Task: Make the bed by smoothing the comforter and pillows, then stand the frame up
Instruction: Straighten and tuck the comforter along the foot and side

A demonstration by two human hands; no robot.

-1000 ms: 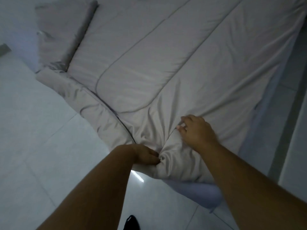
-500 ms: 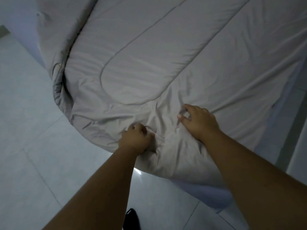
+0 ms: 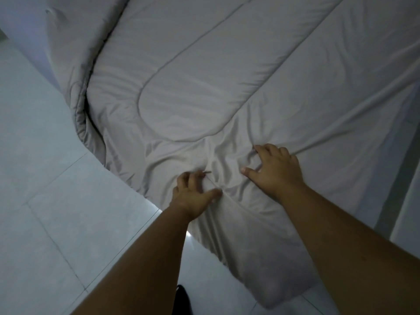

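A pale grey quilted comforter (image 3: 227, 76) covers the bed and fills most of the view. Its near corner is wrinkled and bunched between my hands. My left hand (image 3: 193, 194) rests on that corner with spread, slightly bent fingers and the thumb out to the right. A little farther onto the bed, my right hand (image 3: 275, 169) presses the fabric with its fingertips dug into the creases and the thumb laid flat. A doubled-over edge of the comforter (image 3: 81, 110) hangs at the bed's left side. No pillow or frame is in view.
The mattress corner (image 3: 284, 292) juts toward me below my arms. A light tiled floor (image 3: 56, 212) runs along the left and near side. A dark shoe tip (image 3: 181, 298) shows between my forearms. A narrow strip of floor (image 3: 404, 201) lies along the right.
My left hand brought the hanging corner of the comforter up onto the bed and let go of its grip, now lying spread on the fabric. The right hand stayed put. The view moved closer.
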